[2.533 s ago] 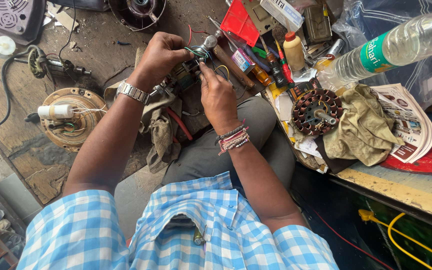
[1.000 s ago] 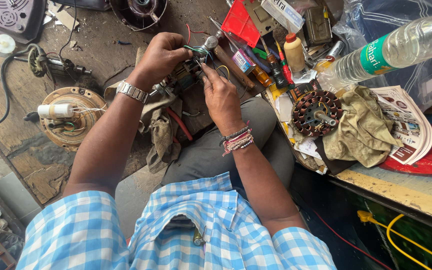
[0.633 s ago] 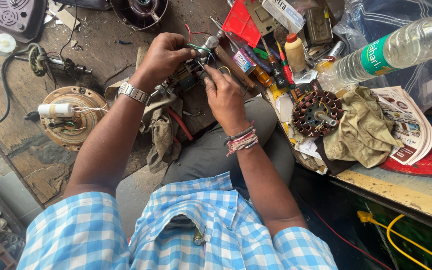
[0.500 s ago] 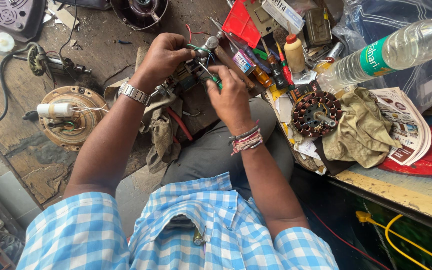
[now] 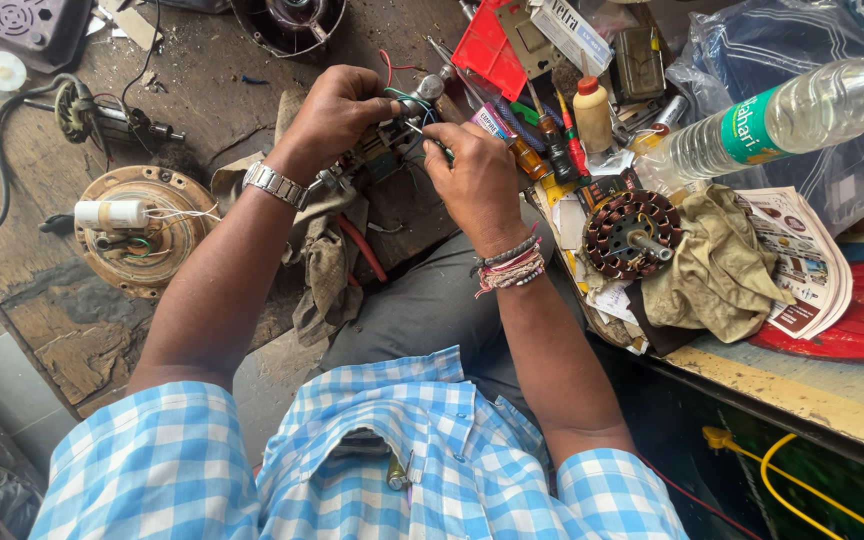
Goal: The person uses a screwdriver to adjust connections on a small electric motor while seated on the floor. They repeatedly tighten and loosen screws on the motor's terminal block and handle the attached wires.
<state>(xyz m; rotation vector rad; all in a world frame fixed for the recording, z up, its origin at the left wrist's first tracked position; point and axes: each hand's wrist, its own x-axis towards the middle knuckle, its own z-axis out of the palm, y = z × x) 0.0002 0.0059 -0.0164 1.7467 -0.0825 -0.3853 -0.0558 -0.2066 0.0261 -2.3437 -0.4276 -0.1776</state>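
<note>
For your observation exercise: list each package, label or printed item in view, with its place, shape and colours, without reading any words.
Water bottle: far right, lying tilted, clear with a green label.
Small box: top centre, oblong, white.
Printed leaflet: right, beside a rag, white with coloured pictures.
Small bottle: among the tools, cream with a red cap.

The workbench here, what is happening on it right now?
A person is working on a small wired electrical part, gripping it with the left hand while the right hand works a thin tool at its wires. A copper-wound motor stator lies on a rag nearby, beside a plastic water bottle.
</note>
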